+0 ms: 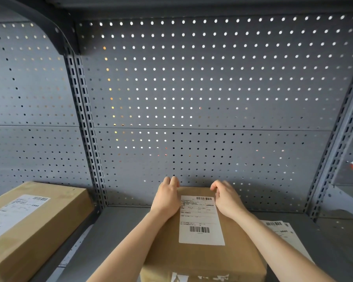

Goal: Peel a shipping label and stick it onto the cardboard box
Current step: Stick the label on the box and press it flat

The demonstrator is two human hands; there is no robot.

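A brown cardboard box (pixel 204 259) sits on the grey shelf in front of me, bottom centre. A white shipping label (pixel 200 220) with barcodes lies flat on its top face. My left hand (pixel 167 197) rests palm down on the box's top, left of the label, with its fingers curled over the far edge. My right hand (pixel 226 199) lies on the box's top to the right of the label, fingers bent near the far right corner. Neither hand holds a loose item.
A second cardboard box (pixel 29 226) with its own label stands at the left. Loose label sheets (pixel 283 235) lie on the shelf (pixel 120 226) to the right of my right arm. A grey pegboard wall (pixel 192 98) rises close behind, with slotted uprights on both sides.
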